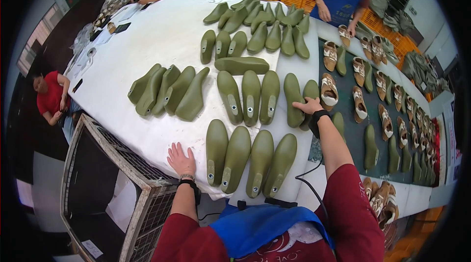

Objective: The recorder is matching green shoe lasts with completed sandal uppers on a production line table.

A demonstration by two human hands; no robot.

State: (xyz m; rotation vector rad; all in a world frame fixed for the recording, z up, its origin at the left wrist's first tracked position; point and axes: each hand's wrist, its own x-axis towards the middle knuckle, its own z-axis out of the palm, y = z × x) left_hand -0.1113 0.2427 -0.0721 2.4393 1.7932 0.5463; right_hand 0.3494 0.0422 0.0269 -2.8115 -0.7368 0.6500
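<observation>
My left hand point(181, 160) lies flat with its fingers spread on the white-covered table point(176, 132), holding nothing. My right hand point(309, 107) closes over a green shoe last point(310, 88), and its fingertips reach to the last point(293, 92) beside it. Three lasts stand just left of these, among them the middle one point(250, 95). A nearer row of several lasts, including one point(262, 156), sits in front of me. One more last point(241, 65) lies crosswise behind. A group of leaning lasts point(179, 90) rests farther left.
Many more lasts point(260, 39) crowd the table's far side. A dark green surface point(351, 115) to the right carries rows of brown-and-white shoes point(359, 102) and lasts. A wire-sided cart point(142, 198) stands by my left arm. A black cable point(309, 183) curves near my right arm. A person in a blue apron point(338, 4) handles shoes at the far right; two others sit left.
</observation>
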